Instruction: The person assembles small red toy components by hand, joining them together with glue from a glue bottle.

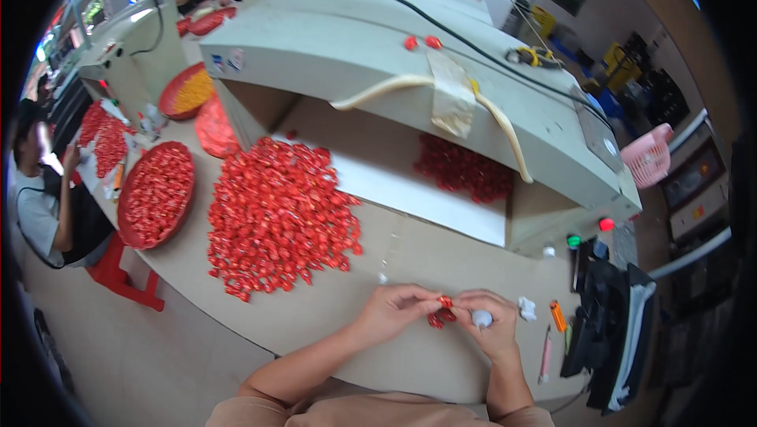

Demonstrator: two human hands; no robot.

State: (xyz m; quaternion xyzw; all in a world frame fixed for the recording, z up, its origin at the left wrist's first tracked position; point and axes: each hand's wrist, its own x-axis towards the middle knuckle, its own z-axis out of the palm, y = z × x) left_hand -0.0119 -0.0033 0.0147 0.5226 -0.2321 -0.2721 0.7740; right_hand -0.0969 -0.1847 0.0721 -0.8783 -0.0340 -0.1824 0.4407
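Near the front edge of the table, my left hand (394, 310) is closed, its thumb and forefinger pinching a small shiny red piece (445, 302). My right hand (494, 324) is also closed and meets the same piece from the other side with its fingertips. A pale, bottle-like thing with a rounded end (482, 318) is tucked in the right hand; most of it is hidden by the fingers. Just below the fingertips shows a darker red piece (438, 319); whether it is held or lies on the table, I cannot tell. Left of my hands spreads a big heap of similar red pieces (280, 214).
A grey-white hood (512, 104) spans the table, with more red pieces (465, 171) beneath it. Farther left stands a red tray (189, 198) of pieces, with a seated person (47, 190) beyond. At right lie an orange cutter (558, 316), pink pen-like tool (546, 356) and crumpled white tissue (527, 309).
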